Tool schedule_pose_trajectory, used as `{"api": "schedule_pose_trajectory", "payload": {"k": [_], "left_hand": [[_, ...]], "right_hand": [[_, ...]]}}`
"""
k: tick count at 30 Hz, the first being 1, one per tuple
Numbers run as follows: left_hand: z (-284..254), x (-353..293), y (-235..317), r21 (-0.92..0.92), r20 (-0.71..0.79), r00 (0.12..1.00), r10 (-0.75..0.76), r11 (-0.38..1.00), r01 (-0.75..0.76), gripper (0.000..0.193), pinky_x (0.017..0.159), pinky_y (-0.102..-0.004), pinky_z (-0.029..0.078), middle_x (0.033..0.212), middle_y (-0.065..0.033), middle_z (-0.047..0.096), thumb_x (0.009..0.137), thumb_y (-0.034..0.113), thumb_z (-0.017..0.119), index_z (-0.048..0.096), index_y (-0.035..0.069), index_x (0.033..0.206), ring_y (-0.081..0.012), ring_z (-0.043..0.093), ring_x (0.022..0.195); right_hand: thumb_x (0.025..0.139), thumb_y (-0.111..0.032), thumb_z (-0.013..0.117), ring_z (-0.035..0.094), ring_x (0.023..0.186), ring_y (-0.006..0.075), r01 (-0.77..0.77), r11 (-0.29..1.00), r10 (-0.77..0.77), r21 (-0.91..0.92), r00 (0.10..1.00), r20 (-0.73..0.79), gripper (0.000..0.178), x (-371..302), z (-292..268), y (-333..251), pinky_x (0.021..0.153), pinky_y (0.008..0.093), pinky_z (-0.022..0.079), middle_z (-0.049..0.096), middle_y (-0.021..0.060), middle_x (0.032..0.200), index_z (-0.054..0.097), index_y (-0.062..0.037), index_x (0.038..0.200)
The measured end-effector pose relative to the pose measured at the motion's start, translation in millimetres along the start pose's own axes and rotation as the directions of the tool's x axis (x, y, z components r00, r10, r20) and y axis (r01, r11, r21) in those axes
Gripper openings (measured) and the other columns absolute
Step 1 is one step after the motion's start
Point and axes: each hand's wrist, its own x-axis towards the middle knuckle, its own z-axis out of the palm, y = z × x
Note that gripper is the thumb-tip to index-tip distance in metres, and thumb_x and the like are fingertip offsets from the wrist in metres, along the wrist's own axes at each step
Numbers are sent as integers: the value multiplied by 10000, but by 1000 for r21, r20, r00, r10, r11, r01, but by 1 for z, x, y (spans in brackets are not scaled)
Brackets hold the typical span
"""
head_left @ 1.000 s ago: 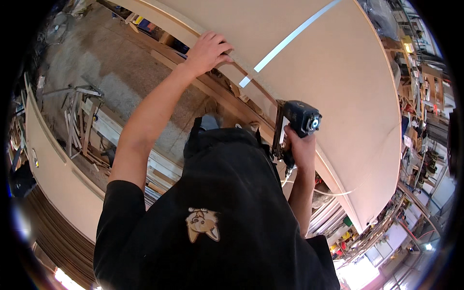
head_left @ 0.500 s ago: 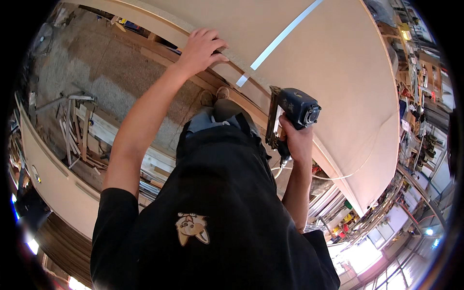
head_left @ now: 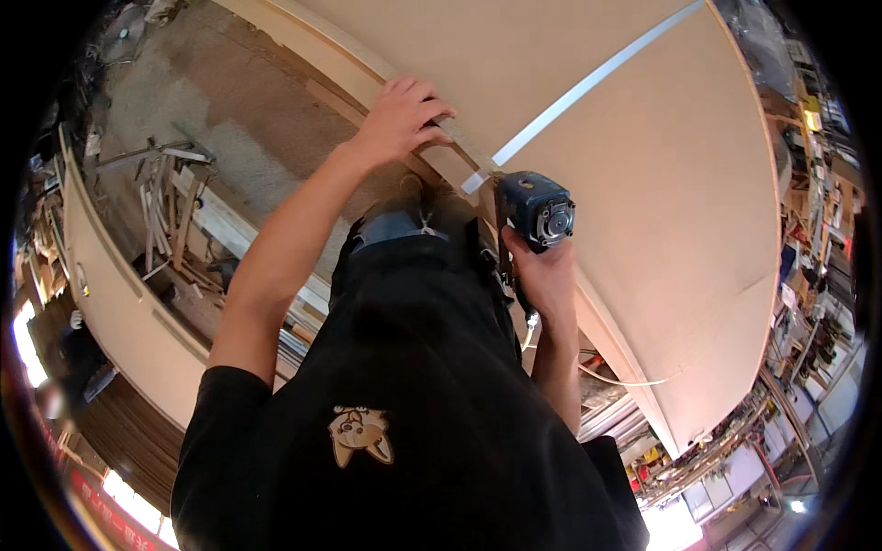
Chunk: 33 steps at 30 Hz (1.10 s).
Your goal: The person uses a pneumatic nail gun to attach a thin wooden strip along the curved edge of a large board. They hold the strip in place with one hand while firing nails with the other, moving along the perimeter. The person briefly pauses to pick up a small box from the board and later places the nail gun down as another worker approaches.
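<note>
In front of me stretches a large beige panel (head_left: pixel 661 220), with a narrow wooden strip (head_left: pixel 457 165) along its near edge. My left hand (head_left: pixel 401 121) is bent over that strip, thumb on one side and fingers on the other. A dark blue air nail gun (head_left: pixel 536 204) is in my right hand (head_left: pixel 544 275), its fingers wrapped round the handle. The gun's nose points at the panel's edge, just right of a pale light stripe (head_left: pixel 588 87); whether it touches is hidden. From the handle's base runs a pale air hose (head_left: pixel 530 331).
Wood offcuts (head_left: pixel 170 220) and long boards lie on the concrete floor (head_left: pixel 184 101) to the left. Behind them stands another long beige panel (head_left: pixel 119 266). Cluttered shelves (head_left: pixel 818 211) line the far right. The hose passes over the panel's right corner.
The nail gun has come left, nearer my left hand, and has turned so its rear cap shows more. My left hand keeps its place on the strip while the whole view has shifted.
</note>
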Motion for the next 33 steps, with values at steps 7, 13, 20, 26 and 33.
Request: {"api": "schedule_pose_trajectory", "payload": {"k": [7,13,20,26,33], "left_hand": [[-12,6,-12,16,79,997,5,1000,-6,427,1093,-486,428,1158,-48,649,810,380,888,762,174,1162,-322,582,1217],[-71,23,-93,108,117,989,90,989,-103,418,1046,-501,463,1156,-79,659,818,376,875,755,144,1144,-351,603,1197],[-106,30,-214,62,156,984,80,994,-91,344,1049,-503,445,1218,-111,638,927,280,810,750,107,1218,-352,596,1186],[-96,28,-211,4,116,979,168,985,-170,348,1062,-454,398,1176,-71,607,960,311,803,747,128,1251,-302,571,1165],[-95,24,-216,17,35,975,221,975,-221,354,997,-480,436,1143,-60,624,934,376,819,749,150,1198,-309,602,1117]], "right_hand": [[952,-248,823,738,992,165,-1,1000,0,-17,999,-36,337,-3,15,-30,901,378,570,821,103,1041,786,-25,1202],[955,-290,812,802,1004,350,-123,992,117,-37,983,-139,298,-11,34,-36,849,445,595,813,210,988,806,-50,1131],[849,-329,837,759,1029,462,-346,937,305,-37,868,-391,483,6,106,-64,886,527,608,776,287,1021,739,-15,1202],[858,-330,825,741,1054,473,-325,938,334,123,748,-574,448,-12,169,-102,901,538,588,782,270,1035,749,-49,1199],[841,-349,832,776,1018,431,-360,896,443,261,691,-571,389,-32,197,-89,876,483,604,787,270,984,793,-4,1016]]}}
